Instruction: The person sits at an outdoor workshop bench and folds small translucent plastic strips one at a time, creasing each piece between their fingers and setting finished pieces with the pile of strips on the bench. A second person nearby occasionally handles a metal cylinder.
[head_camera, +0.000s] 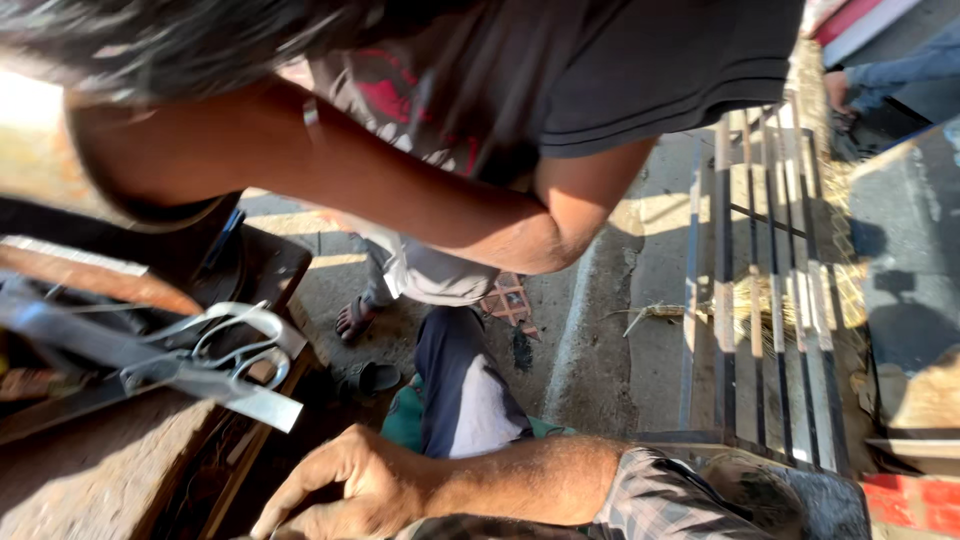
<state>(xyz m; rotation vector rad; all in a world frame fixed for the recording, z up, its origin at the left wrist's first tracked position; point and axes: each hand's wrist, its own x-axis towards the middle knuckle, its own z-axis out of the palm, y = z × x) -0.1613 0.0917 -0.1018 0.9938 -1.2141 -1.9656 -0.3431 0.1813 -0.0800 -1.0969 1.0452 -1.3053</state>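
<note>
No packages, labels, signs or screens in view. Nothing boxed or wrapped lies on the worktop, no tag or sticker shows on anything on it, and no display is anywhere in the picture.

Large metal scissors (215, 350) lie closed on the cluttered dark workbench, handle loops facing right.

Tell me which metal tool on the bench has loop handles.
The scissors: they have two rounded finger loops. The flat metal bar beside them is a plain straight strip with no handles.
</note>
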